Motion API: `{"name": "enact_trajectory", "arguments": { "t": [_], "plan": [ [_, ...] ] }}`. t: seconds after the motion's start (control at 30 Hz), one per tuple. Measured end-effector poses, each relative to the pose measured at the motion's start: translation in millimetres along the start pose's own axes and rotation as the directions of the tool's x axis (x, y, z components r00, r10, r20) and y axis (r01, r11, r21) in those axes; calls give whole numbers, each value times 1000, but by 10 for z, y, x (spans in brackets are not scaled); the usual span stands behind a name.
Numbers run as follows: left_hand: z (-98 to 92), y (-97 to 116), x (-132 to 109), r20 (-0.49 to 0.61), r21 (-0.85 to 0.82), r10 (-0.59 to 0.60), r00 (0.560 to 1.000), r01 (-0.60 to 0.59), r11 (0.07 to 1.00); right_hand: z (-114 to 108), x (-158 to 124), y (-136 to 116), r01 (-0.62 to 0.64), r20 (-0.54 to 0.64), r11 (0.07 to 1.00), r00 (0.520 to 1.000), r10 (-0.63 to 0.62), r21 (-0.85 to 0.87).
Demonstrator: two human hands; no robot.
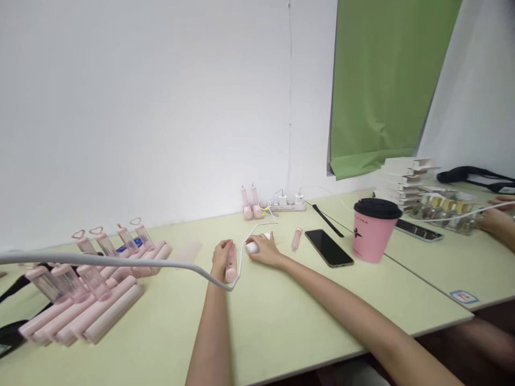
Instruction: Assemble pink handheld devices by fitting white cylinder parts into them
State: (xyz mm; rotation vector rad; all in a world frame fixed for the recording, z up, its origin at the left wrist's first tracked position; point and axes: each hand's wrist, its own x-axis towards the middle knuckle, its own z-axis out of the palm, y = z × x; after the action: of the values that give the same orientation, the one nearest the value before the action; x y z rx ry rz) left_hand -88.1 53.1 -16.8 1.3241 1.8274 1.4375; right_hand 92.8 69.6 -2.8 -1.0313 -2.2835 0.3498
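Observation:
My left hand point(220, 258) is closed around the side of a pink rounded tube-shaped piece point(230, 264), which lies lengthwise on the table with small holes or marks on its face. Just to the right, my right hand point(263, 250) curls over a white cylinder point(252, 247), whose rounded end shows under the fingers. A white cable point(241, 249) runs between the two hands and loops across the view in front. Beyond my right hand lies a small pink clear-bodied tube point(296, 239).
Several pink tubes point(100, 313) and clear pink pieces with loops fill the left side. A phone point(329, 247), a pink cup point(374, 230) and stacked white boxes point(402, 179) are at right. A power strip point(287, 206) sits by the wall. Another person's hand point(497, 220) is far right.

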Motion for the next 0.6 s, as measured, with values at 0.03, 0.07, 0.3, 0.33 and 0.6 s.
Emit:
{"name": "enact_trajectory", "arguments": {
  "t": [0.03, 0.07, 0.3, 0.33, 0.6],
  "plan": [
    [25, -6, -7, 45, -10, 12, 999, -11, 1000, -63, -105, 24, 29, 16, 999, 999, -29, 28],
    [43, -7, -15, 84, -6, 28, 996, -27, 1000, -124, -199, 49, 47, 26, 997, 999, -48, 57],
    [104, 87, -93, 105, 189, 31, 994, -50, 981, -358, -412, 266, 8, 81, 969, 996, -29, 248],
    [121, 104, -108, 98, 226, 28, 995, -50, 973, -356, -399, 291, -9, 92, 969, 996, -14, 247],
    [-85, 185, -113, 29, 537, -40, 999, 18, 844, -359, -384, 371, -160, 155, 973, 979, 134, 165]
  ]
}}
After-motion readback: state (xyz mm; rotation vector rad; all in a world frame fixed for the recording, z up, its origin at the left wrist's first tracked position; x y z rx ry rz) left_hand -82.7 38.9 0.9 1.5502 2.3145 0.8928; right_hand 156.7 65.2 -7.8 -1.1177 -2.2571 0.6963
